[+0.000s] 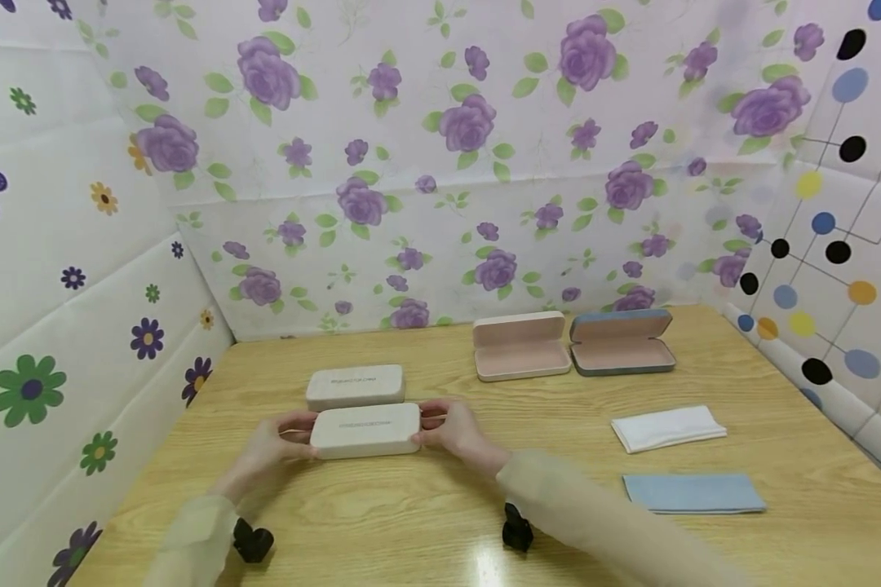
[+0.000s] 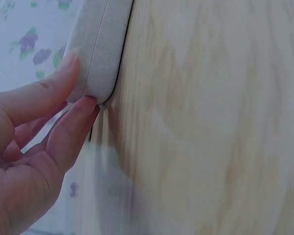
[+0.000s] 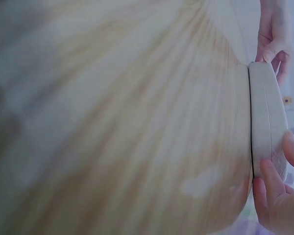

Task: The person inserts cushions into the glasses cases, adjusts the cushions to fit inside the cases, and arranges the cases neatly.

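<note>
A closed off-white glasses case (image 1: pixel 365 430) with a line of small lettering on its lid lies on the wooden table, between both hands. At its left end, my left hand (image 1: pixel 285 444) grips it with thumb and fingers; the left wrist view shows the thumb (image 2: pixel 61 81) against the case (image 2: pixel 100 49) near its seam. My right hand (image 1: pixel 458 436) holds the right end the same way, seen also in the right wrist view with the case (image 3: pixel 264 112) seam facing the camera. Right behind stands a second closed off-white glasses case (image 1: pixel 356 385).
Farther back to the right, two glasses cases stand open with pink linings: one off-white (image 1: pixel 521 346), one blue-grey (image 1: pixel 622 342). A folded white cloth (image 1: pixel 668 429) and a folded light blue cloth (image 1: pixel 693 493) lie at the right. Patterned sheets (image 1: pixel 440 204) border the table.
</note>
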The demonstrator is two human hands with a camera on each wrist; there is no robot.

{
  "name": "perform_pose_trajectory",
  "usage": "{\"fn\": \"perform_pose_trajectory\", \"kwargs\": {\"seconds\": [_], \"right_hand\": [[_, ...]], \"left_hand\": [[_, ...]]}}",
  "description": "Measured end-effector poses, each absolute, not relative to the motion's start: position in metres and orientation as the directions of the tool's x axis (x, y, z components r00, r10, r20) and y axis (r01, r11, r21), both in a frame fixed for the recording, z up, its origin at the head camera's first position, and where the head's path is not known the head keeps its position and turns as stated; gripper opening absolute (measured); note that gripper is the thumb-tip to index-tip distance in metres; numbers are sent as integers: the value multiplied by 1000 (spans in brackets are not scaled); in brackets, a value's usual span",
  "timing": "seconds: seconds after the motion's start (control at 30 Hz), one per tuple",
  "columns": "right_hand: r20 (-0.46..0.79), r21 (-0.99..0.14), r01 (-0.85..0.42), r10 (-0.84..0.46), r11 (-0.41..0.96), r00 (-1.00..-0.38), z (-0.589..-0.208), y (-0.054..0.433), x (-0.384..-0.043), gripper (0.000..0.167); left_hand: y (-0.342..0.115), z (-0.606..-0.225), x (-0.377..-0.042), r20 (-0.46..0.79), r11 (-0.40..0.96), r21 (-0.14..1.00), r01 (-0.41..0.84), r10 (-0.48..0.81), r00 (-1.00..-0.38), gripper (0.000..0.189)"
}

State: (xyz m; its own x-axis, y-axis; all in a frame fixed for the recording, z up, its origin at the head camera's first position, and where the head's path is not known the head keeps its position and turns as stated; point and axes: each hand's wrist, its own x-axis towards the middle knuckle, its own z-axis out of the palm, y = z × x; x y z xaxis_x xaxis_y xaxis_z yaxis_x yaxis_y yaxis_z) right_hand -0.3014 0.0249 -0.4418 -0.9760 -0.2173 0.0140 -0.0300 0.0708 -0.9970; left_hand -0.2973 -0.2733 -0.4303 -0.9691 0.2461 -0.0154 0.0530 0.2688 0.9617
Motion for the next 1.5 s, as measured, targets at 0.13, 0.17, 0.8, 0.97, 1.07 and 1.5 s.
{"fn": "perform_pose_trajectory", "kwargs": {"seconds": [0.13,0.17,0.8,0.97,1.07,1.5], "right_hand": [[27,-993,-50,-211,103,-977,-442,11,-303,48],[27,-993,-51,-210,108,-977,-442,8,-304,48],[-4,-995,-16,-196,101,-981,-440,7,-305,55],[-65,-997,70,-230,-14,-971,-429,23,-306,56],[-65,-996,79,-233,-49,-970,-419,43,-305,54],[21,-998,-8,-199,-65,-980,-384,139,-307,45]], "left_hand": [[-287,-430,-297,-23,272,961,48,252,-967,63],[-290,-430,-297,-27,278,959,47,255,-967,63],[-295,-420,-294,-34,397,916,60,226,-974,65],[-284,-404,-294,16,471,878,89,159,-987,59],[-269,-389,-297,55,497,860,116,135,-989,57],[-158,-358,-323,181,241,936,257,296,-938,51]]}}
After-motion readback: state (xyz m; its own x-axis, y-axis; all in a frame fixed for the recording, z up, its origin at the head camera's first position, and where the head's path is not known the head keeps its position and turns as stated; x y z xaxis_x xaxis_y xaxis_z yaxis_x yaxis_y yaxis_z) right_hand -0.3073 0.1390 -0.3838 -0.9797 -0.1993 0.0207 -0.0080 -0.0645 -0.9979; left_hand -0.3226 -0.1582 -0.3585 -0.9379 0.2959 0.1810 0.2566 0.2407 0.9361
